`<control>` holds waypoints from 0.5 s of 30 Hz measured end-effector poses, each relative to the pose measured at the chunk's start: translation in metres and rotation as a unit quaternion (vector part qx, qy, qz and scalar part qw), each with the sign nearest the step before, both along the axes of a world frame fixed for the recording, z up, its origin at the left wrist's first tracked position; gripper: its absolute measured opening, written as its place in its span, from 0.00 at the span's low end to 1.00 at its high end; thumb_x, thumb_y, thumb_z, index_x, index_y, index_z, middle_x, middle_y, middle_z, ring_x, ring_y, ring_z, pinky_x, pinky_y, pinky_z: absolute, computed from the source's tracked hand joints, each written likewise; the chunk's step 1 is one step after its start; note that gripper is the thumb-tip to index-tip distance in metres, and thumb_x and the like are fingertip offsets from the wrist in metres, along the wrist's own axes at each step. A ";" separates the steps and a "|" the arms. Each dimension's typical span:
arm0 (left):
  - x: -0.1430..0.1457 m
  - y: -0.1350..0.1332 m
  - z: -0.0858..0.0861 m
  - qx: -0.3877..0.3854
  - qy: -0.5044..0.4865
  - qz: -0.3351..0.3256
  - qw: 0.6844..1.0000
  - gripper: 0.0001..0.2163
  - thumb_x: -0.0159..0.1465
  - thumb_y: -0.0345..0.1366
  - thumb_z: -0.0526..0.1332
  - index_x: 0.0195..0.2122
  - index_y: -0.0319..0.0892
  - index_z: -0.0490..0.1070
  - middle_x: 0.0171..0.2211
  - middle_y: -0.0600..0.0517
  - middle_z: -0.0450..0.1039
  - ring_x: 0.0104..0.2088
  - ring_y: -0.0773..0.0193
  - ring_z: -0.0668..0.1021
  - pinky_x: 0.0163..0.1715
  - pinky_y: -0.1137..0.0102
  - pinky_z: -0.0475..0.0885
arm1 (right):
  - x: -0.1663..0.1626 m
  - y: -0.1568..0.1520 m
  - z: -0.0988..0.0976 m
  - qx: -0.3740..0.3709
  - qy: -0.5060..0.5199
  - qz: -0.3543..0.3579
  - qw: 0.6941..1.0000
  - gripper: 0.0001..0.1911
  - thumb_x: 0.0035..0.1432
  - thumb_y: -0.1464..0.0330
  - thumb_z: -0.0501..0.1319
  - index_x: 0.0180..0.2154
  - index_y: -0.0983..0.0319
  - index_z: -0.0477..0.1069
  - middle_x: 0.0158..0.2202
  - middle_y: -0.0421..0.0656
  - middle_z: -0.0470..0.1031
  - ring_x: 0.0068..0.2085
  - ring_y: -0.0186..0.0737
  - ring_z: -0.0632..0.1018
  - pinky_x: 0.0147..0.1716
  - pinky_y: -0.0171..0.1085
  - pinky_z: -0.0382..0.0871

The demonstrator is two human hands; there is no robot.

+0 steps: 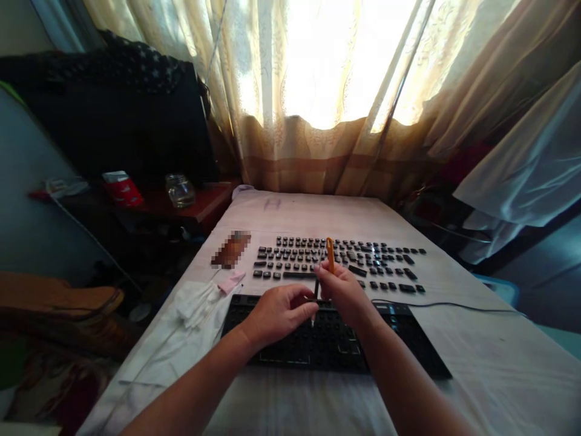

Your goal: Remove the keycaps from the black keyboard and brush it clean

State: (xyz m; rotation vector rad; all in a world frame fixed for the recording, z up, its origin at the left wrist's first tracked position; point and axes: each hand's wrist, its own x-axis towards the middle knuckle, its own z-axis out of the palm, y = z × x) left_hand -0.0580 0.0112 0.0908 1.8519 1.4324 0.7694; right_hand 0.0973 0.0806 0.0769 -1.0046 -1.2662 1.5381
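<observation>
Right hand [341,290] grasping orange-handled tool [330,254] above black keyboard [290,345]; left hand [279,312] curled beside, grip unclear. Keyboard flat on pale cloth [481,339], loose keycaps [298,275] beyond. Likely keys-off detail work; next move calls for steady, light touch.

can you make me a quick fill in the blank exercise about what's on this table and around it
1. The tool in the right hand has a handle coloured ____.
2. Beyond the keyboard, the loose keycaps are laid out in ____.
3. As the person sees it, the crumpled white cloth lies to the ____ of the keyboard.
4. Near the glass jar stands a container that is mostly ____.

Missing words: orange; rows; left; red
</observation>
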 end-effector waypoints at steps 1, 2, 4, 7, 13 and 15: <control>-0.004 -0.002 0.000 -0.005 0.007 0.002 1.000 0.11 0.65 0.44 0.56 0.33 0.48 0.76 0.30 0.54 0.80 0.32 0.58 0.79 0.34 0.67 0.72 | -0.007 -0.002 -0.001 -0.002 0.013 0.002 1.000 0.27 0.41 0.46 0.72 0.27 0.58 0.63 0.14 0.27 0.56 0.16 0.28 0.58 0.17 0.30 0.55; -0.009 -0.004 -0.001 -0.011 0.014 0.006 1.000 0.12 0.65 0.45 0.56 0.30 0.48 0.75 0.29 0.54 0.79 0.32 0.58 0.79 0.34 0.67 0.72 | -0.014 -0.003 -0.001 -0.004 0.022 0.007 1.000 0.27 0.41 0.46 0.72 0.27 0.58 0.63 0.14 0.27 0.56 0.16 0.27 0.58 0.17 0.30 0.56; -0.018 -0.005 -0.001 -0.025 0.032 0.017 0.999 0.13 0.64 0.45 0.56 0.29 0.47 0.75 0.28 0.54 0.78 0.32 0.59 0.78 0.33 0.68 0.71 | -0.026 -0.006 -0.002 -0.005 0.025 0.018 1.000 0.27 0.41 0.46 0.71 0.27 0.58 0.63 0.14 0.28 0.57 0.16 0.27 0.57 0.16 0.30 0.55; -0.044 -0.003 0.001 -0.048 0.073 0.047 0.995 0.13 0.64 0.46 0.56 0.31 0.45 0.75 0.29 0.54 0.78 0.32 0.60 0.78 0.33 0.70 0.71 | -0.031 -0.007 -0.003 -0.009 0.004 0.016 1.000 0.28 0.41 0.44 0.71 0.30 0.59 0.68 0.15 0.28 0.57 0.16 0.28 0.58 0.16 0.30 0.54; -0.131 0.014 0.018 -0.112 0.242 0.173 0.948 0.13 0.67 0.46 0.58 0.34 0.44 0.77 0.32 0.53 0.79 0.36 0.60 0.79 0.35 0.70 0.72 | 0.006 -0.001 -0.012 -0.009 -0.003 -0.015 1.000 0.31 0.42 0.43 0.71 0.34 0.62 0.73 0.15 0.27 0.54 0.16 0.27 0.56 0.16 0.30 0.53; -0.153 0.022 0.023 -0.135 0.307 0.209 0.919 0.10 0.67 0.43 0.62 0.36 0.42 0.77 0.38 0.50 0.79 0.40 0.58 0.79 0.40 0.65 0.74 | 0.022 0.000 -0.014 -0.009 0.004 -0.033 0.999 0.32 0.41 0.42 0.72 0.33 0.62 0.73 0.14 0.27 0.52 0.17 0.27 0.54 0.17 0.31 0.53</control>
